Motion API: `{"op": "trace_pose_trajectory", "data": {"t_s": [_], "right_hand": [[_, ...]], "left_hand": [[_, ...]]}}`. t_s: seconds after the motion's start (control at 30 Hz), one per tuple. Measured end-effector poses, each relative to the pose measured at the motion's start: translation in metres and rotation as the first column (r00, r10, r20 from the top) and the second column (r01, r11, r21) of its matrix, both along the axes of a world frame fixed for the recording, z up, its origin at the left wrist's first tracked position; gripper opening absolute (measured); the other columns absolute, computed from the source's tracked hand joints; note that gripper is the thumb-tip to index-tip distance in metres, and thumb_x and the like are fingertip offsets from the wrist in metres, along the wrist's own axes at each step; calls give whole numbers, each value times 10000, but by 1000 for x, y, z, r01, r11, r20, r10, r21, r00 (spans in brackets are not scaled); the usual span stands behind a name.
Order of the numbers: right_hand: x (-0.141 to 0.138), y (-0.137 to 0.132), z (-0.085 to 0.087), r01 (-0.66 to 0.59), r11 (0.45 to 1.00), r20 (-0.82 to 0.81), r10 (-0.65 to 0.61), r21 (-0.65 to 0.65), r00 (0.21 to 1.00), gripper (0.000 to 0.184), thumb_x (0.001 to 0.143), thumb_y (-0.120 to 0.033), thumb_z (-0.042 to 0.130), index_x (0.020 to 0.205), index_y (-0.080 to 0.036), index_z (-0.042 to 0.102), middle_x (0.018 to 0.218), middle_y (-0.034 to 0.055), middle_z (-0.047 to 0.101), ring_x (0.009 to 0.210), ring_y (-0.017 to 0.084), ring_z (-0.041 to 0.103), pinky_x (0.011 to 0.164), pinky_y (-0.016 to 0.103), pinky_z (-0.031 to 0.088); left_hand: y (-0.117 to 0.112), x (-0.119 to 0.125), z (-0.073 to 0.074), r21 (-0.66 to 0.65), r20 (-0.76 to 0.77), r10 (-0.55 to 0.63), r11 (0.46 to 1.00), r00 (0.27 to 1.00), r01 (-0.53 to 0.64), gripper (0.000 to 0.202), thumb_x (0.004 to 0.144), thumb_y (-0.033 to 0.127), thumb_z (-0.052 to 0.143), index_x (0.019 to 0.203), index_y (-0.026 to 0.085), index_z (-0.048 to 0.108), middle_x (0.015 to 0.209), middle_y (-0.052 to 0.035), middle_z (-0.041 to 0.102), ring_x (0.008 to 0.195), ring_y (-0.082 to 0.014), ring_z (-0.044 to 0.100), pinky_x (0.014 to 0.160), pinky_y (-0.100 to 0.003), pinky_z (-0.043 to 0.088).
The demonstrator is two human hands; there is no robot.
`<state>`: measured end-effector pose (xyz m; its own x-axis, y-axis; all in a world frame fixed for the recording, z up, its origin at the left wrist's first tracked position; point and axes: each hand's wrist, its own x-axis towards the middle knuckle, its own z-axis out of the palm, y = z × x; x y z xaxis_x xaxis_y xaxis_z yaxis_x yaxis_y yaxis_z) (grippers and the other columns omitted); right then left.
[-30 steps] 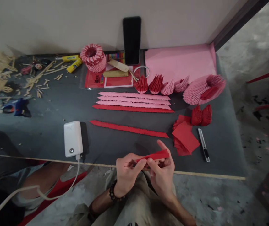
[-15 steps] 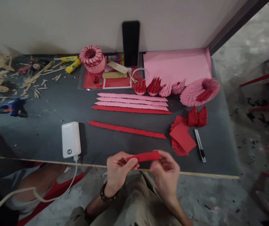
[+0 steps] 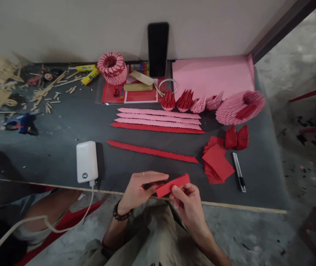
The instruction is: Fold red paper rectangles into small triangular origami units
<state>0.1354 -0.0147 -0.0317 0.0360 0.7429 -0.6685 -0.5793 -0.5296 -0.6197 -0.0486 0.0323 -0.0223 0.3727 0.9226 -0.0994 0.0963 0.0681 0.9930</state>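
Note:
My right hand point(image 3: 187, 201) pinches a folded red paper strip point(image 3: 171, 186), thumb on top, above the table's front edge. At the strip's left end is my left hand point(image 3: 143, 188), its fingers and thumb spread apart; whether the thumb tip touches the paper I cannot tell. Beyond the hands lies a long red chain of folded paper point(image 3: 152, 151). To the right, red paper pieces point(image 3: 217, 162) are stacked in a loose fan, with a box cutter point(image 3: 239, 172) beside them.
Pink folded-paper chains point(image 3: 159, 116) lie further back. Behind them are red paper clusters point(image 3: 184, 100), a pink paper piece point(image 3: 239, 107), a pink-red paper vase point(image 3: 112, 68) and a leaning phone point(image 3: 158, 50). A cabled power bank point(image 3: 86, 162) and wood sticks point(image 3: 48, 87) are at left, near a seated person's leg point(image 3: 52, 205).
My left hand has let go of the red strip and opened. My right hand has moved left along the strip and now holds it, tilted, by its near side.

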Motion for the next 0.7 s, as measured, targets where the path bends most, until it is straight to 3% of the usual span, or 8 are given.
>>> {"op": "trace_pose_trajectory", "data": {"t_s": [0.1, 0.23, 0.33, 0.43, 0.7], "right_hand": [[-4, -1, 0, -60, 997, 13, 60, 49, 998, 286, 683, -404, 871, 660, -172, 704, 526, -5, 682, 341, 55, 465, 355, 169, 386], [-8, -7, -6, -42, 992, 102, 30, 117, 994, 236, 718, -387, 852, 736, -181, 737, 587, -13, 707, 385, 64, 502, 397, 180, 422], [-8, -11, -12, -73, 977, 209, 31, 199, 977, 182, 771, -354, 816, 784, -183, 756, 655, -3, 735, 442, 83, 560, 453, 197, 462], [-6, -9, -10, -150, 960, 316, 70, 236, 946, 151, 796, -327, 796, 769, -182, 765, 625, -12, 718, 459, 90, 580, 469, 194, 466], [-2, 1, 6, -228, 937, 530, 57, 263, 846, 208, 800, -321, 780, 659, -173, 743, 510, -14, 680, 420, 104, 589, 442, 179, 466]], "left_hand": [[5, 8, 3, 88, -26, -63, 994, 998, 65, 114, 894, 228, 747, 938, 265, 846, 1032, -74, 834, 868, -202, 793, 775, -290, 626], [2, 17, 1, 5, 4, 75, 997, 997, -75, 64, 822, 250, 824, 767, 219, 827, 806, -67, 829, 706, -190, 769, 676, -273, 597], [-5, 22, 0, -167, 3, 202, 966, 979, -198, 104, 784, 290, 860, 769, 200, 812, 745, -58, 808, 658, -182, 737, 622, -264, 573], [-14, 28, -1, -311, -20, 337, 893, 941, -326, 140, 787, 315, 860, 770, 195, 790, 748, -49, 788, 632, -167, 708, 586, -258, 563], [-25, 45, -3, -372, -2, 515, 795, 857, -479, 177, 773, 299, 872, 793, 168, 755, 722, -20, 736, 644, -125, 664, 604, -221, 556]]}}
